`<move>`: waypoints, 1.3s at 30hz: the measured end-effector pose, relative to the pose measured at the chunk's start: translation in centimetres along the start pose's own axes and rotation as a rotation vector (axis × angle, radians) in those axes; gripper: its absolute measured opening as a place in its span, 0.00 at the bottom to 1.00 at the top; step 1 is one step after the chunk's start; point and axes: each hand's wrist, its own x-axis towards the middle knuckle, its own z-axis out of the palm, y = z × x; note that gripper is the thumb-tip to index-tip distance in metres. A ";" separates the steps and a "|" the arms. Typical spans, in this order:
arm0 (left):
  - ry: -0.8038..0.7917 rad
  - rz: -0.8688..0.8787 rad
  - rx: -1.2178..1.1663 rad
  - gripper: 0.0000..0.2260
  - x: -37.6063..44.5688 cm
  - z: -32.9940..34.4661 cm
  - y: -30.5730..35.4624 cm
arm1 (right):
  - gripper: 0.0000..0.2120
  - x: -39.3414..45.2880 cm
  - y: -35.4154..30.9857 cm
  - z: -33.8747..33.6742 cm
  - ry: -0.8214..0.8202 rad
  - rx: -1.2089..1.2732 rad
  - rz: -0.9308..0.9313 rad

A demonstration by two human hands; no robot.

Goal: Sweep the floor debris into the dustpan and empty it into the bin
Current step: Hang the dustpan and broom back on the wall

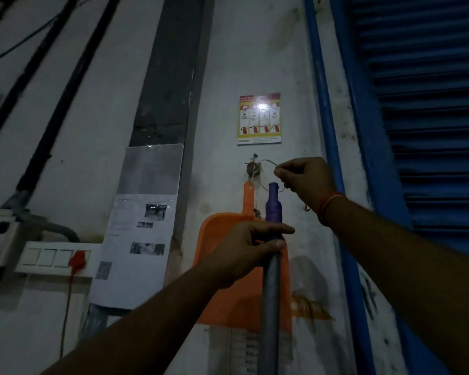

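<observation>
Clearly, nothing had been swept yet: the tools were only being fetched off the wall (282, 63). The broom handle (271, 293) was held upright by the left hand (248, 251), fingers curled round it just below its purple cap (273, 203). A thin wire loop (268, 165), strung from the hook (253, 169), was pinched by the right hand (305, 180) beside the top of the handle; whether it was being slipped on or off could not be told. The orange dustpan (220, 288) was hung flat against the wall from that same hook, behind the handle. Any contents could not be judged, only its back or face being shown. No floor, debris or bin was caught in shot, so sweeping, collecting and emptying were all judged outstanding.
</observation>
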 end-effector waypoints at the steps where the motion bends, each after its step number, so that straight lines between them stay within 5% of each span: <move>1: 0.001 -0.001 -0.017 0.14 0.6 -0.6 -0.6 | 0.07 0.7 0.7 1.0 0.020 0.010 0.028; 6: 0.000 -0.030 -0.082 0.14 3.6 -2.7 -3.7 | 0.01 4.2 3.4 5.2 0.108 0.047 0.135; 19: 0.139 -0.055 -0.183 0.13 10.8 -6.2 -6.7 | 0.07 12.1 6.9 9.3 0.211 0.162 0.287; 39: 0.178 -0.060 -0.200 0.13 8.1 -5.1 -8.9 | 0.03 7.5 6.4 9.2 0.064 0.079 0.220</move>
